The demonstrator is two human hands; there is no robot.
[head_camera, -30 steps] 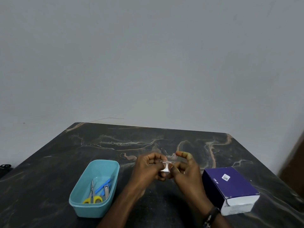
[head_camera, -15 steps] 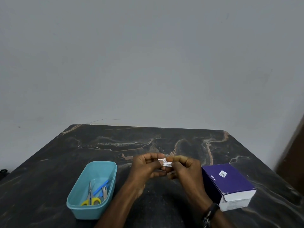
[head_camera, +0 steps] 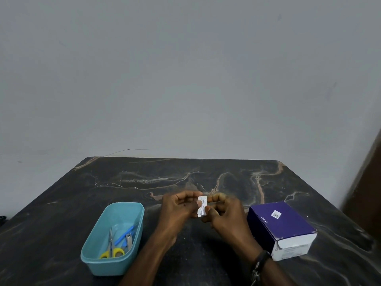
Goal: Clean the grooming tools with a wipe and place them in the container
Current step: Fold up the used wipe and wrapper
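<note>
Table (head_camera: 206,172): dark marble-look, smooth, slight sheen. Container (head_camera: 99,263): teal plastic, matt. Box (head_camera: 284,226): purple cardboard, satin. Scissors (head_camera: 111,242): metal blades, yellow plastic handles.

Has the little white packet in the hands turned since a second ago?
Yes. The white packet, pinched by both hands, now stands upright; earlier it lay flatter, judged against the teal container.

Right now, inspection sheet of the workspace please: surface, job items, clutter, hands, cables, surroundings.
Surface: dark marbled table.
Job's things: teal container holds yellow-handled scissors, nail clipper and a blue tool; small white wipe packet held above the table.
Clutter: purple box to the right, lying flat.
Grippers: left hand and right hand both pinch the packet.
Cables: thin wire behind the table's far edge.
Surroundings: plain grey wall.
</note>
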